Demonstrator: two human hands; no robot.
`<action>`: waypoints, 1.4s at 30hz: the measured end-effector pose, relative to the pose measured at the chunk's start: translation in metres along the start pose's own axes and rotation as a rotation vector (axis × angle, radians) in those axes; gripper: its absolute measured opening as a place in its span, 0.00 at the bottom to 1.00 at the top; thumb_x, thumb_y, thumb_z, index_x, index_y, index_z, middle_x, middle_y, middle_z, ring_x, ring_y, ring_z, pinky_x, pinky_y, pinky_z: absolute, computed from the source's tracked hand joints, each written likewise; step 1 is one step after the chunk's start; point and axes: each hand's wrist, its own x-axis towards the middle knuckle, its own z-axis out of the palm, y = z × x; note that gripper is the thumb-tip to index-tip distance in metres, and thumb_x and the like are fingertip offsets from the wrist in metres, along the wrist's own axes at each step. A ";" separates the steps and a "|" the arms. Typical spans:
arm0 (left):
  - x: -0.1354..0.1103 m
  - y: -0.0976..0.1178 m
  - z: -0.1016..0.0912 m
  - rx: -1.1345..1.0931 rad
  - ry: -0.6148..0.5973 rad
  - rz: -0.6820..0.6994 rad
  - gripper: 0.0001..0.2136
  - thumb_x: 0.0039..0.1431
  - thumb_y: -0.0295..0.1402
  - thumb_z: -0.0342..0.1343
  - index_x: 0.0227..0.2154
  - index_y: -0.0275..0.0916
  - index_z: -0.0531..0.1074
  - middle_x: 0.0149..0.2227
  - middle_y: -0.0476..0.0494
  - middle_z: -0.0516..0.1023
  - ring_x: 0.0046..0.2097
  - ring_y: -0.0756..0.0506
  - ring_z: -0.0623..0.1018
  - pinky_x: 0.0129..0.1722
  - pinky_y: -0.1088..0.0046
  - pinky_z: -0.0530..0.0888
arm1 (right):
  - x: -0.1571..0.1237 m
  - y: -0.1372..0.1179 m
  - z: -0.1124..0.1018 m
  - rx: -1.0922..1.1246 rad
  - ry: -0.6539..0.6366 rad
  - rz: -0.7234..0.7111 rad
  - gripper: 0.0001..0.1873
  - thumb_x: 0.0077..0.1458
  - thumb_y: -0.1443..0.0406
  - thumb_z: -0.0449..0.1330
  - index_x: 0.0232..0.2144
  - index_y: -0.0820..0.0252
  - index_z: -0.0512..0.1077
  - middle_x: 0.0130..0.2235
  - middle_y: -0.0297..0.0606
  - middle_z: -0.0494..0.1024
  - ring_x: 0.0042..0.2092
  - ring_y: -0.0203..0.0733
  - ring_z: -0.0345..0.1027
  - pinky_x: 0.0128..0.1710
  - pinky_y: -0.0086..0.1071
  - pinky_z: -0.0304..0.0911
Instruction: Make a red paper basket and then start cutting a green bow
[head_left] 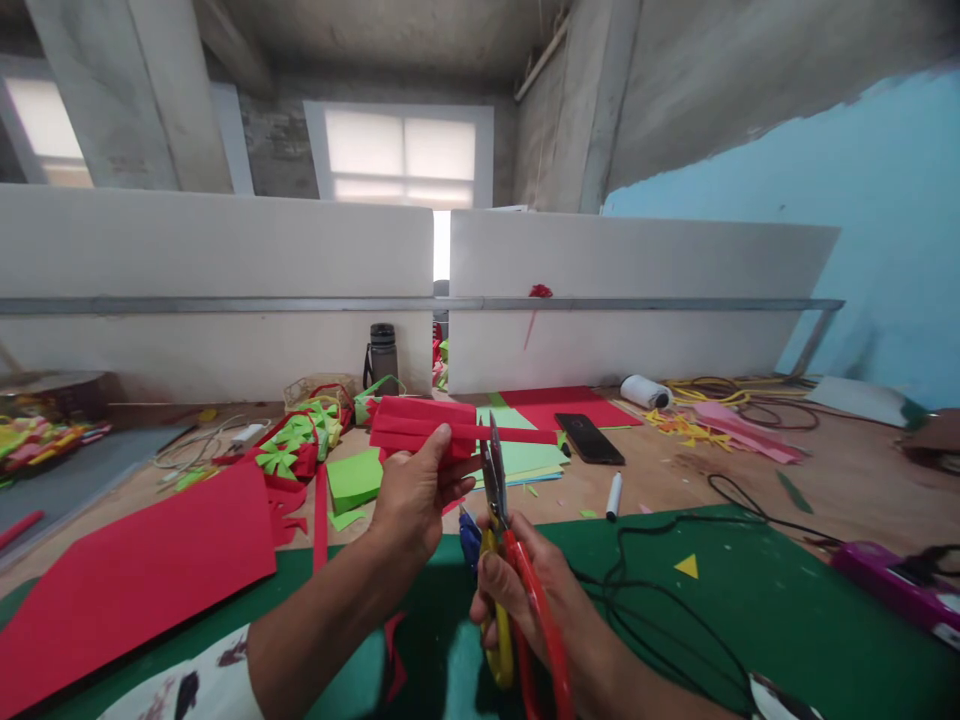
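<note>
My left hand [412,492] is closed around a folded red paper piece [435,428], held up above the green mat [720,590]. A long red strip sticks out of it to the right. My right hand [525,590] grips scissors [499,520] with red and yellow handles. Their blades point up, slightly parted, right at the red strip beside my left thumb.
A big red paper sheet [142,570] lies at the left. Green and red paper bows [296,445], green sheets [517,455], a black phone [590,438], a white marker [613,494], a bottle [382,355], black cables [660,590] and a purple tool [896,585] crowd the table. White partitions [637,300] stand behind.
</note>
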 end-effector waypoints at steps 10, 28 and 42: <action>0.001 -0.003 -0.002 -0.018 -0.011 -0.004 0.05 0.54 0.27 0.57 0.24 0.32 0.71 0.21 0.45 0.78 0.26 0.44 0.80 0.21 0.75 0.73 | 0.000 0.005 0.000 0.028 0.004 -0.016 0.24 0.54 0.49 0.56 0.44 0.56 0.56 0.23 0.28 0.69 0.20 0.29 0.60 0.21 0.24 0.60; 0.001 -0.006 -0.002 -0.012 -0.006 -0.007 0.05 0.55 0.27 0.57 0.25 0.32 0.70 0.22 0.45 0.78 0.26 0.45 0.80 0.21 0.75 0.74 | 0.000 0.008 -0.001 0.004 0.010 -0.013 0.24 0.54 0.48 0.55 0.45 0.56 0.57 0.22 0.28 0.69 0.22 0.33 0.64 0.22 0.27 0.62; 0.005 0.013 -0.014 0.091 -0.013 0.013 0.04 0.55 0.29 0.56 0.28 0.34 0.71 0.22 0.48 0.78 0.24 0.48 0.79 0.22 0.76 0.73 | 0.005 -0.037 -0.029 -0.246 0.113 -0.045 0.20 0.52 0.50 0.57 0.41 0.56 0.62 0.25 0.27 0.65 0.21 0.32 0.61 0.20 0.26 0.59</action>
